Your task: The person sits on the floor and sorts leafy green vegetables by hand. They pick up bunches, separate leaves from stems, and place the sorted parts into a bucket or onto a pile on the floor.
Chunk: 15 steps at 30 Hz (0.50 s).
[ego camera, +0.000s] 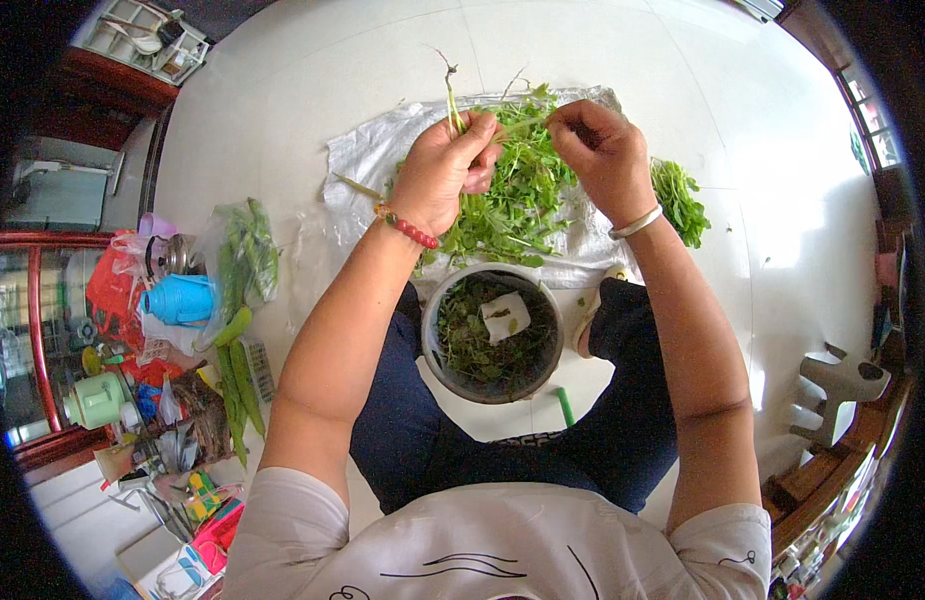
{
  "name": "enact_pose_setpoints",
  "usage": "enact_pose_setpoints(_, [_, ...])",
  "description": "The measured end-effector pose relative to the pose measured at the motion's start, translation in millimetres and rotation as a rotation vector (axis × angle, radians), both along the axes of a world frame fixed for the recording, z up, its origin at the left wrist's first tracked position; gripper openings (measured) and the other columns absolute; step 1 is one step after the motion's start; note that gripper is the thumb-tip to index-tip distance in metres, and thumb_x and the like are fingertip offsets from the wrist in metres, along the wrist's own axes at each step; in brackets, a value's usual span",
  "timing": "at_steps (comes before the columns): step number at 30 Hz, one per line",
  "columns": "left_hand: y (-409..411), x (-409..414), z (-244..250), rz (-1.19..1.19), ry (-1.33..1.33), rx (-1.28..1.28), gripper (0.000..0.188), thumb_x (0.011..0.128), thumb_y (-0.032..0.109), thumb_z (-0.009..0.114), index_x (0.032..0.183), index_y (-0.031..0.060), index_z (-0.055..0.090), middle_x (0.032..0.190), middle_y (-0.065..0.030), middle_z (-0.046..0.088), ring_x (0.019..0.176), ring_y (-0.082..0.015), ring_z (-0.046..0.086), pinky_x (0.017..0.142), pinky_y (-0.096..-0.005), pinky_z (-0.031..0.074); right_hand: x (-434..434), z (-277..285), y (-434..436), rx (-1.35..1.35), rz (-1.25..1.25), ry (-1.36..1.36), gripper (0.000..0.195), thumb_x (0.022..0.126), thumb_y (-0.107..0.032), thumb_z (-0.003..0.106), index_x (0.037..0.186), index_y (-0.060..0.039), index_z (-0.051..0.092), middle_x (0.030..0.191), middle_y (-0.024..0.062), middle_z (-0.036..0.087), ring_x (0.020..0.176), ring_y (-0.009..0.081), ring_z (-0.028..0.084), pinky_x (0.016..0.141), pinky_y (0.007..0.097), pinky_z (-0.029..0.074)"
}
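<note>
My left hand point(447, 165) grips a leafy green plant, its pale stem and dark root point(451, 86) sticking up above the thumb. From that fist a light green stem point(524, 127) runs across to the pinched fingertips of my right hand point(603, 154). Beneath both hands, a heap of leafy greens point(526, 199) lies on a white woven plastic sack point(365, 146). Between my legs stands a round bucket point(430, 341) holding plant scraps, with a white square piece point(505, 316) on top of them.
A bundle of greens point(678, 202) lies right of the sack. Long green gourds point(241, 382), a plastic bag of green vegetables point(248, 251) and a blue thermos point(181, 300) are at left. A grey plastic stool point(841, 382) is at right. A green stick point(565, 406) lies behind the bucket.
</note>
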<state>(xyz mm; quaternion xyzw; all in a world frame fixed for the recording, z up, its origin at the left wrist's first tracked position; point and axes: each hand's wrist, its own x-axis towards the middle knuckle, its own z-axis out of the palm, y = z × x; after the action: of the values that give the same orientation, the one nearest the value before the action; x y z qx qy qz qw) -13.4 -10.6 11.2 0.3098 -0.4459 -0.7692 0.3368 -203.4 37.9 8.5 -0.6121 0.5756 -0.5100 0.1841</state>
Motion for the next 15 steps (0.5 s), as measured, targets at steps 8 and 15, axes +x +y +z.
enact_pose_setpoints(8, [-1, 4, -5, 0.008, -0.048, -0.01, 0.019, 0.096, 0.028, 0.055, 0.089, 0.0099, 0.053, 0.066, 0.005, 0.045, 0.05, -0.0038, 0.032, 0.046, -0.0195, 0.027, 4, 8, 8, -0.216, 0.042, 0.565, 0.009, 0.077, -0.015, 0.065, 0.084, -0.0099, 0.062, 0.077, 0.01, 0.064, 0.066, 0.031, 0.063, 0.055, 0.0388, 0.05])
enact_pose_setpoints(15, [2, -6, -6, -0.033, -0.023, -0.025, 0.019, 0.095, 0.029, 0.055, 0.088, 0.0111, 0.053, 0.066, 0.0053, 0.044, 0.051, -0.0044, 0.033, 0.046, -0.0198, 0.026, 9, -9, 2, 0.021, -0.131, -0.087, 0.009, 0.08, -0.014, 0.062, 0.08, -0.0057, 0.066, 0.064, 0.0066, 0.06, 0.056, 0.0178, 0.058, 0.051, 0.0314, 0.045])
